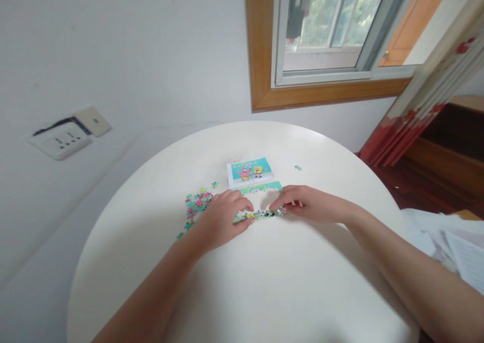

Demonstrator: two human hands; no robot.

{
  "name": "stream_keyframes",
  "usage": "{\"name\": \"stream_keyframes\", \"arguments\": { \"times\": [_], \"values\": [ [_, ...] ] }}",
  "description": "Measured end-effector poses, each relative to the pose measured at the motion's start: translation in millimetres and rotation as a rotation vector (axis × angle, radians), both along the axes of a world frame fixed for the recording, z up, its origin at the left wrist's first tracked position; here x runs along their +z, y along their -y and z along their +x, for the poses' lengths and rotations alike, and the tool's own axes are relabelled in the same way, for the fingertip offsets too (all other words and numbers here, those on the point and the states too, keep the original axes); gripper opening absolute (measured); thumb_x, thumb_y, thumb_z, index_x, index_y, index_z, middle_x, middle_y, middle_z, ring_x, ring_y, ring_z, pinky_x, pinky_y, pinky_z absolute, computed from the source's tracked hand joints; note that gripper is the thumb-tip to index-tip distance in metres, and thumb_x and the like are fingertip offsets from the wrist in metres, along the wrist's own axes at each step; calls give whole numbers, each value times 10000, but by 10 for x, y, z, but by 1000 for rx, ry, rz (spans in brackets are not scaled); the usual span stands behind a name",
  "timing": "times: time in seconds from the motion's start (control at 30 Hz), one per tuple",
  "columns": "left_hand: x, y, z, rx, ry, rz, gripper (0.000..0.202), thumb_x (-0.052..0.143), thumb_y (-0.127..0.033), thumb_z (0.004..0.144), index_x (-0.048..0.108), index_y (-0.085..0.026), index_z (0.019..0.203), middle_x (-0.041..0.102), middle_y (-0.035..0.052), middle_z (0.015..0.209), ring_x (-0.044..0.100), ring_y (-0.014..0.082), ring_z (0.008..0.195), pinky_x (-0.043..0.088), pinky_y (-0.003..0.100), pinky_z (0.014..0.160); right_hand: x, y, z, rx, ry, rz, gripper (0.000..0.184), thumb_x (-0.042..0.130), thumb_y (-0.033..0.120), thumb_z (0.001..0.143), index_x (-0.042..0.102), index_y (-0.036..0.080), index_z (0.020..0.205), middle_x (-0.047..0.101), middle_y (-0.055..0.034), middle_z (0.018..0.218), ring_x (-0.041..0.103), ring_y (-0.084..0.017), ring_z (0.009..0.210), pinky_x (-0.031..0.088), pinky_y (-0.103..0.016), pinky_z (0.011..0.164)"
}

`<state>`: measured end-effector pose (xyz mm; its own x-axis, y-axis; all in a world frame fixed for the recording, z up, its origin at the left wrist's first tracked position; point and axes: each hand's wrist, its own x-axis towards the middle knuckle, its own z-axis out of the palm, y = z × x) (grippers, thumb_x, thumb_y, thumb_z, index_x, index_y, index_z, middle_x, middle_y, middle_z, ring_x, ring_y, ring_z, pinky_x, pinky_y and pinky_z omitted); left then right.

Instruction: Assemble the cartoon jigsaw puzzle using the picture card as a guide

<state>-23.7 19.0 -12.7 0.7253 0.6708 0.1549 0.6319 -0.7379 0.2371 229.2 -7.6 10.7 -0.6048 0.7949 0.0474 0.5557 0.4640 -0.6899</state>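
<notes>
A partly joined jigsaw puzzle (261,215) lies on the white round table, its top and bottom strips in place around a bare white middle. My left hand (225,214) closes over its lower left corner, thumb below the bottom strip and index finger above it. At the strip's right end, my right hand (308,204) has its fingers bent close together around a small jigsaw piece (280,212), mostly hidden by the fingers. Just behind the puzzle sits a box (250,171) with a pink starfish and a yellow sponge cartoon figure on it.
Loose jigsaw pieces (198,204) are heaped left of my left hand. One more piece (298,167) lies apart at the back right. The table (242,292) meets a white wall with a socket (62,140) and a window. Papers (438,232) lie beyond the right edge.
</notes>
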Motion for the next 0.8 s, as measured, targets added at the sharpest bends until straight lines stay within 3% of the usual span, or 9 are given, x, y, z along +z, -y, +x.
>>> {"name": "stream_keyframes", "arguments": {
  "times": [0.1,0.23,0.43,0.8],
  "values": [
    [2,3,6,6,1,5,155,563,-328,835,613,-223,936,584,39,932,513,217,965,384,328,837,11,89,-98,97,64,127,412,444,25,819,679,206,1104,617,-75,915,564,-141,829,434,-261,777],
    [-11,-2,4,-8,-3,17,156,546,-322,843,612,-224,945,587,40,935,512,214,966,384,327,840,-46,157,-206,116,190,226,516,438,-28,787,631,236,1186,575,-73,904,541,-151,840,419,-271,791],
    [-33,-10,-6,-15,-8,8,162,538,-317,847,609,-231,965,588,38,954,506,220,983,380,341,852,-94,202,-356,90,407,334,466,453,52,842,593,262,1233,541,-78,892,491,-171,807,387,-299,770],
    [-23,0,-9,-28,12,13,159,547,-322,846,618,-233,958,598,34,949,512,214,982,376,326,823,-110,162,-312,32,396,327,531,482,-2,787,586,262,1236,561,-68,902,504,-168,835,356,-284,757]
  ]
}}
